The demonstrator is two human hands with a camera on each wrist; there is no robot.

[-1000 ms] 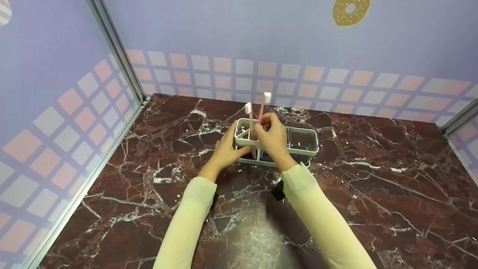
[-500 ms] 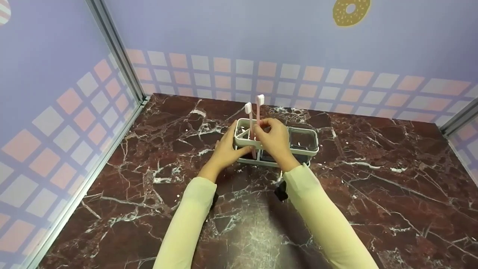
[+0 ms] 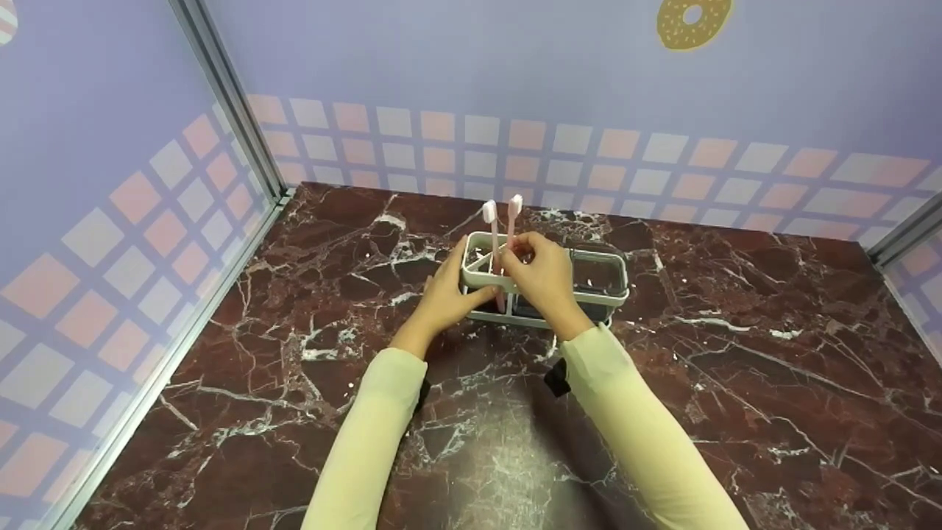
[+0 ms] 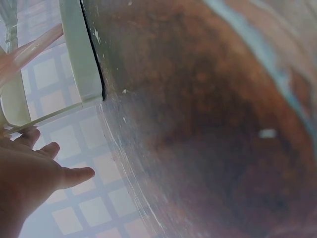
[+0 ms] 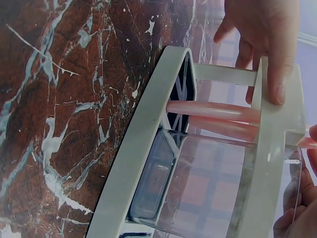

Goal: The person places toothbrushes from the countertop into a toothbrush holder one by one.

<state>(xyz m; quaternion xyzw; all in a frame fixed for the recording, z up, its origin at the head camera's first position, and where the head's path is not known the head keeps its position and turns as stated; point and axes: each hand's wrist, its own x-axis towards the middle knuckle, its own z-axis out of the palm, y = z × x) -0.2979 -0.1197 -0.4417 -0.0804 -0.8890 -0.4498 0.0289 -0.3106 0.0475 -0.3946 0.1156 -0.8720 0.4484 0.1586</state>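
Observation:
A pale two-level toothbrush holder (image 3: 605, 298) stands on the marbled surface. My left hand (image 3: 441, 298) grips its left end, thumb on the front of the upper rim and fingers around the side. My right hand (image 3: 543, 278) pinches a pink toothbrush (image 3: 512, 216), bristles up, above the left part of the holder. Just left of it, another pink toothbrush (image 3: 493, 230) stands upright in a slot. In the right wrist view, two pink handles (image 5: 213, 110) pass below the upper frame; one end meets the base. My right fingers hide part of the upper rim.
A clear cup (image 3: 596, 274) sits in the holder's right side. Dark marbled tabletop (image 3: 736, 397) surrounds the holder, with small white specks nearby. A tiled-pattern wall (image 3: 589, 88) rises behind, and another panel (image 3: 96, 243) stands at left.
The toothbrush in my right hand has come down and slightly left, nearer the other toothbrush. My right hand has dropped a little with it. The left hand and holder look unmoved.

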